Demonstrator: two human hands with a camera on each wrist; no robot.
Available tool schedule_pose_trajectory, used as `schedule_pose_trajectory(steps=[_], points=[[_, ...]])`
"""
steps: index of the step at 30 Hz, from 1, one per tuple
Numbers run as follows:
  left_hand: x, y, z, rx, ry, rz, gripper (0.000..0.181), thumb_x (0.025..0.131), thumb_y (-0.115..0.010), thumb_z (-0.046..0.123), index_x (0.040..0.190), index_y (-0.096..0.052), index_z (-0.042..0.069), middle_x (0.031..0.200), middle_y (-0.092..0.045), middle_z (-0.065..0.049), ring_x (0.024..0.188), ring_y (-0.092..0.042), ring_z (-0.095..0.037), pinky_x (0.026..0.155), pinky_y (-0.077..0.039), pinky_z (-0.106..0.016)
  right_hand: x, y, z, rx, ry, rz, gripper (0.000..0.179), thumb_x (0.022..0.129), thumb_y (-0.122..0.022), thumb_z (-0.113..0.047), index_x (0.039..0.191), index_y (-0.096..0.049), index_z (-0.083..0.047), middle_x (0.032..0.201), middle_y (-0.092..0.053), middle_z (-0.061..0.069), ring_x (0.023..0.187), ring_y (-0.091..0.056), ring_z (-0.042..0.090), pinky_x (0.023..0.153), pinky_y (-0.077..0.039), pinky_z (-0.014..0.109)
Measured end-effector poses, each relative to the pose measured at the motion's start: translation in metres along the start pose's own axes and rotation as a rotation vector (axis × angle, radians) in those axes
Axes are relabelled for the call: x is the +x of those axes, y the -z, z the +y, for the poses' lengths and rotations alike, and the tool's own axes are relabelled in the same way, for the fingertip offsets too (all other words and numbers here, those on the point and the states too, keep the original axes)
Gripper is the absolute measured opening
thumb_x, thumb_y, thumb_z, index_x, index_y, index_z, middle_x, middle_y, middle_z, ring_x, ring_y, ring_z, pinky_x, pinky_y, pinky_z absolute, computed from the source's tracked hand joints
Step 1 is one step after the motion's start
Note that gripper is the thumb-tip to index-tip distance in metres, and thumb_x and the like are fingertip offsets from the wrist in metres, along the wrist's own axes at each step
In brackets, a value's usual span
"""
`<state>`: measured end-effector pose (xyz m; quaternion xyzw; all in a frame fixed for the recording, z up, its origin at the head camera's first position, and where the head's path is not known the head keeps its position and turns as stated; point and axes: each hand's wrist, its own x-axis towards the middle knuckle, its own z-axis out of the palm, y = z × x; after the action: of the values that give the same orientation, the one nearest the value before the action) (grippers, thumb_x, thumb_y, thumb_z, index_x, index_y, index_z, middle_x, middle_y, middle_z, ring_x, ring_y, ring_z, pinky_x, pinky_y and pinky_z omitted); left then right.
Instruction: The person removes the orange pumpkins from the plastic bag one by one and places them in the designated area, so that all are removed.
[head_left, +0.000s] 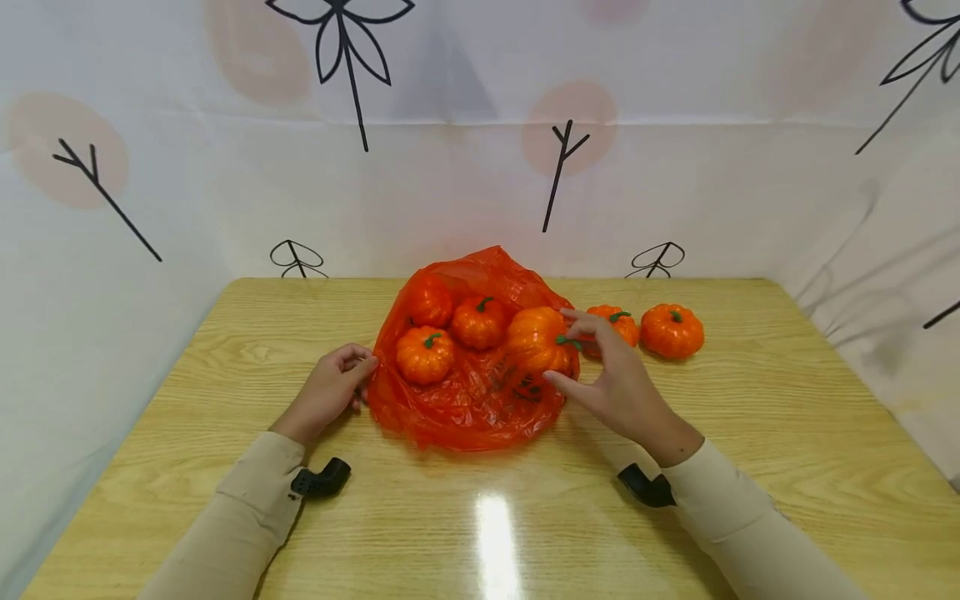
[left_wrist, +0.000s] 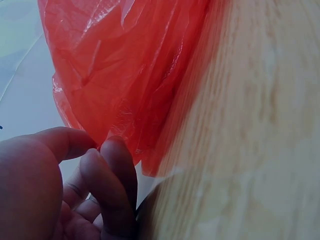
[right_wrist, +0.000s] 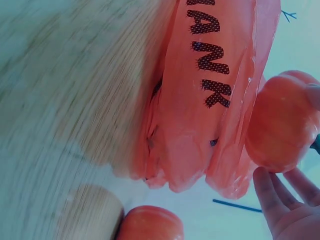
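A red plastic bag (head_left: 457, 417) lies spread on the table, its mouth facing the head camera. Its left edge is pinched by my left hand (head_left: 322, 392), thumb against fingertips; the left wrist view shows the thin film of the bag (left_wrist: 105, 65) running up from them. Between thumb and fingers my right hand (head_left: 622, 392) holds an orange toy pumpkin (head_left: 536, 333) with a green stem, at the right side of the bag opening. In the right wrist view this pumpkin (right_wrist: 280, 125) is beside the bag wall printed with dark letters. Inside the bag sit three more pumpkins (head_left: 424, 356).
Two other pumpkins stand on the wooden table (head_left: 750, 417) right of the bag: one (head_left: 672, 331) in full view, the other (head_left: 628, 332) partly behind my right hand. A white patterned cloth (head_left: 465, 192) hangs behind the table and along its sides.
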<state>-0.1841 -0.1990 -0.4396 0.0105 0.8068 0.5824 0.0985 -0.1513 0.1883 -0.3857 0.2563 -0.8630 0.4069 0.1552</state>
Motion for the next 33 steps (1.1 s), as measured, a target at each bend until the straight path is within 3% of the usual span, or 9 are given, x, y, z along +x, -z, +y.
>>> schedule_pose_trajectory(steps=[4, 8, 16, 25, 29, 33], points=[[-0.001, 0.000, 0.001, -0.002, 0.005, 0.002, 0.031, 0.104, -0.056, 0.032, 0.114, -0.055, 0.002, 0.074, -0.057, 0.001, 0.060, -0.056, -0.014, 0.055, -0.053, -0.025, -0.002, 0.002, 0.001, -0.025, -0.004, 0.021, 0.052, 0.079, -0.085, -0.006, 0.116, -0.048, -0.003, 0.148, -0.051, 0.013, 0.120, -0.062, 0.028, 0.096, -0.054, 0.024], [-0.001, 0.000, 0.000, 0.004, 0.010, 0.000, 0.031, 0.103, -0.056, 0.032, 0.114, -0.055, 0.002, 0.074, -0.057, 0.000, 0.059, -0.057, -0.015, 0.054, -0.054, -0.026, -0.003, 0.005, 0.003, -0.037, 0.009, 0.047, 0.052, 0.078, -0.085, -0.006, 0.116, -0.050, -0.003, 0.146, -0.052, 0.014, 0.125, -0.058, 0.030, 0.098, -0.041, 0.005], [0.002, 0.000, -0.001, 0.023, 0.003, -0.004, 0.034, 0.103, -0.057, 0.034, 0.116, -0.056, 0.003, 0.076, -0.058, 0.000, 0.059, -0.056, -0.015, 0.055, -0.054, -0.027, -0.002, 0.013, 0.012, -0.082, 0.048, 0.115, 0.053, 0.074, -0.087, -0.003, 0.114, -0.053, -0.001, 0.142, -0.054, 0.014, 0.127, -0.054, 0.031, 0.102, -0.036, 0.006], [0.002, 0.000, -0.002, 0.019, 0.006, 0.001, 0.034, 0.103, -0.057, 0.034, 0.116, -0.056, 0.004, 0.075, -0.057, 0.000, 0.059, -0.057, -0.015, 0.055, -0.054, -0.026, -0.002, 0.024, 0.020, -0.087, 0.004, 0.151, 0.053, 0.074, -0.086, 0.001, 0.114, -0.052, 0.003, 0.141, -0.051, 0.017, 0.123, -0.055, 0.032, 0.099, -0.038, 0.002], [0.002, 0.000, -0.002, 0.019, 0.011, 0.002, 0.034, 0.103, -0.057, 0.034, 0.117, -0.056, 0.003, 0.075, -0.057, 0.000, 0.059, -0.057, -0.015, 0.055, -0.054, -0.026, -0.005, 0.035, 0.023, -0.127, -0.049, 0.215, 0.053, 0.077, -0.084, 0.001, 0.117, -0.050, 0.004, 0.140, -0.049, 0.021, 0.121, -0.056, 0.038, 0.091, -0.037, -0.002], [0.002, -0.002, -0.004, 0.009, -0.005, 0.011, 0.033, 0.103, -0.057, 0.034, 0.116, -0.057, 0.003, 0.074, -0.056, 0.000, 0.058, -0.055, -0.014, 0.054, -0.053, -0.026, -0.006, 0.045, 0.031, -0.144, -0.089, 0.285, 0.051, 0.078, -0.082, 0.002, 0.118, -0.050, 0.006, 0.139, -0.047, 0.023, 0.121, -0.053, 0.040, 0.093, -0.035, -0.001]])
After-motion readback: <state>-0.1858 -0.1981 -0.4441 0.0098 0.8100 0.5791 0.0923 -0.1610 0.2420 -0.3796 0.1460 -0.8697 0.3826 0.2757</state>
